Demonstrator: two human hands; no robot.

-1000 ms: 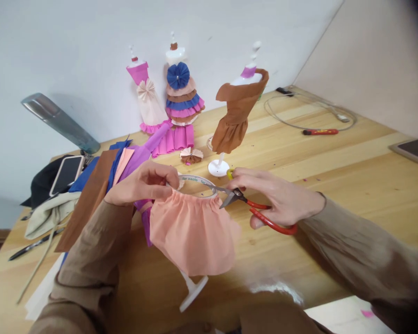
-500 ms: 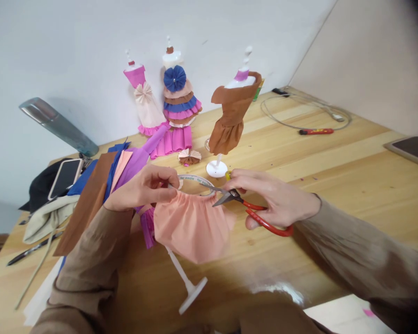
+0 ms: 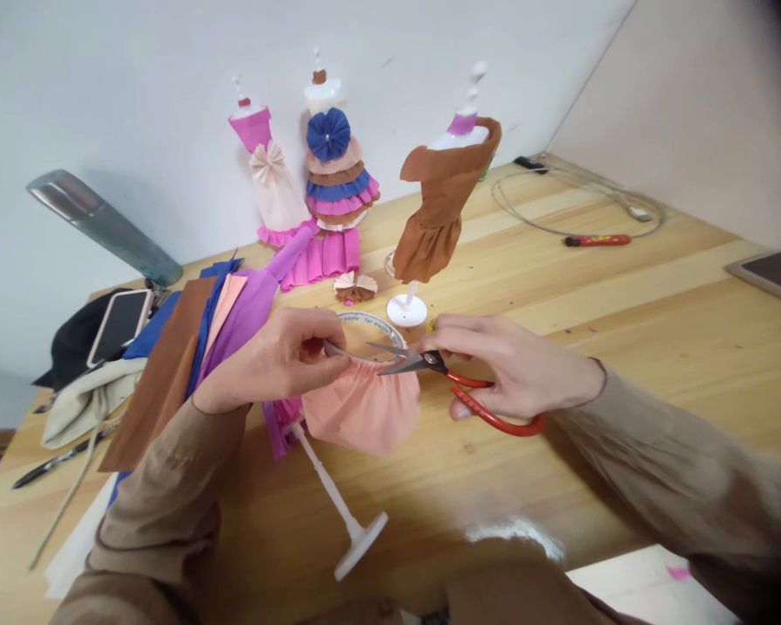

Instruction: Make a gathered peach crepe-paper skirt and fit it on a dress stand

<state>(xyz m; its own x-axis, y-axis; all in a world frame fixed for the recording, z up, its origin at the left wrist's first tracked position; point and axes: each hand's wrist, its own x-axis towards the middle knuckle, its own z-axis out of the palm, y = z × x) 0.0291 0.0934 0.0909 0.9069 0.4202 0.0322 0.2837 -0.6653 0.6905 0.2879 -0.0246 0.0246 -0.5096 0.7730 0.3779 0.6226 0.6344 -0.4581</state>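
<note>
My left hand pinches the gathered upper edge of a piece of peach crepe paper, which puffs out below like a small skirt. Red-handled scissors are in my right hand, blades partly apart and pointing left at the paper's gathered edge. Whether the blades touch the paper I cannot tell. Something small and yellow, mostly hidden, shows by my right fingertips. Just behind the paper is a roll of tape with printed lettering. A white stand lies tipped over below, purple paper at its upper end.
Dress forms in pink, layered ruffles and brown stand behind. Crepe paper strips, a phone and a pen lie left. A cable, red cutter and another phone lie right.
My left hand has shifted slightly right and tilted the peach paper's edge. The scissor blades have closed somewhat and sit nearer that edge. The view has shifted a little.
</note>
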